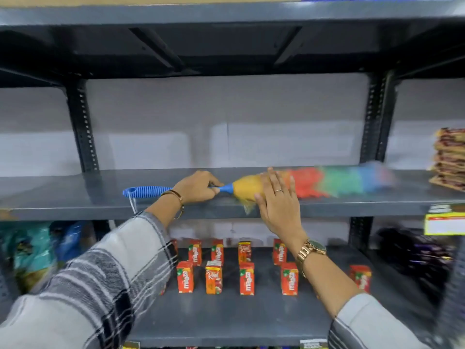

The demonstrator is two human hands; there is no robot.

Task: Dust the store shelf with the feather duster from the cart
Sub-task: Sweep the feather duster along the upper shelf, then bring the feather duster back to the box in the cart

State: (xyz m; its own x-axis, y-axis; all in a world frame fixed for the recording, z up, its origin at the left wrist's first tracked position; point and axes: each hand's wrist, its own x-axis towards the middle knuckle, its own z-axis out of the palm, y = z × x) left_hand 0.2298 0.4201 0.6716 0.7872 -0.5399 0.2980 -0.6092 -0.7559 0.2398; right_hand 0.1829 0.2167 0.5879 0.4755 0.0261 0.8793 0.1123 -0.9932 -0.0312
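Observation:
A feather duster (327, 181) with a ribbed blue handle and yellow, red, green and blue feathers lies across the grey metal shelf (75, 197) at chest height, feathers pointing right and blurred. My left hand (198, 187) is shut on the handle near the feather end. With fingers spread, my right hand (279, 200) sits flat in front of the yellow feathers at the shelf's front edge; I cannot tell whether it touches them.
A stack of snack packets (450, 159) sits at the shelf's right end. The shelf below holds several small red juice cartons (246, 278), with bagged goods (32, 250) at left and dark packets (415, 253) at right. Black perforated uprights (81, 127) frame the bay.

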